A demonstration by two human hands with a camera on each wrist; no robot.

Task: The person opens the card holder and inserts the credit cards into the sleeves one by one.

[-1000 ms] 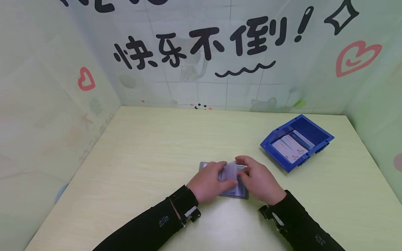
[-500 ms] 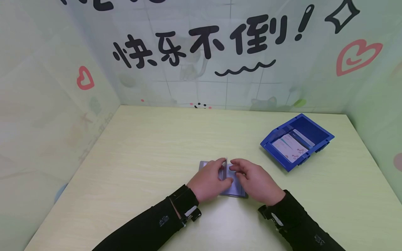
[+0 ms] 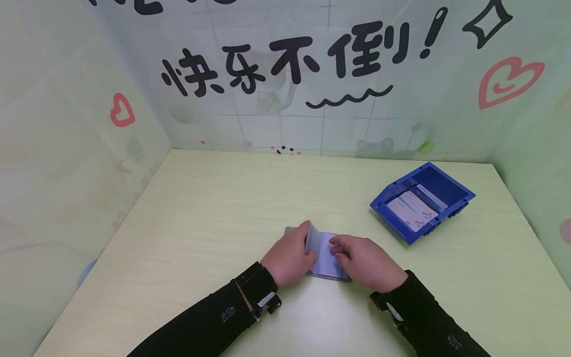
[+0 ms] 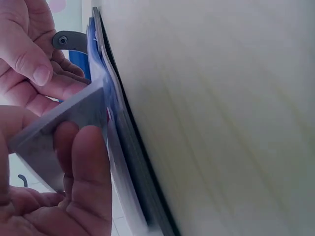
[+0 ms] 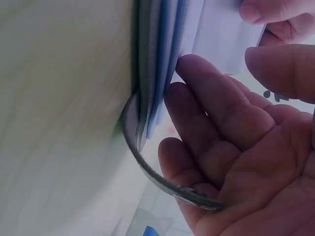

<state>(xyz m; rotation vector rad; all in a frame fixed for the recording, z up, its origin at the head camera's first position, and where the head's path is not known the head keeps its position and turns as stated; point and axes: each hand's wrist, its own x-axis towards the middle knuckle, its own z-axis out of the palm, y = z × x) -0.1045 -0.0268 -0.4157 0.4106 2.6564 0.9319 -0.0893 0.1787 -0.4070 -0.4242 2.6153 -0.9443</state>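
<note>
A card holder booklet [image 3: 330, 263] with clear plastic sleeves lies spread on the table. Several of its sleeves [image 4: 49, 142] stand raised in my left hand [image 3: 287, 259], pinched between thumb and fingers. My right hand [image 3: 368, 263] is over the booklet's right part, thumb apart from the fingers. In the right wrist view its fingertips [image 5: 189, 64] are at the edge of the sleeves, and nothing is gripped. From the cover's right side a grey strap [image 5: 160, 182] with a snap button sticks out below that hand. The booklet's left part is mostly hidden behind my left hand.
A blue plastic tray [image 3: 452, 184] sits at the back right of the pale wooden table [image 3: 232, 198], with flat printed cards [image 3: 412, 210] in it. Printed panels [image 3: 285, 129] border the table at the back and both sides.
My left hand has carried the raised sleeves leftward, baring more of the booklet's right part. My right hand has come off the raised sleeves and sunk slightly towards the booklet's right part.
</note>
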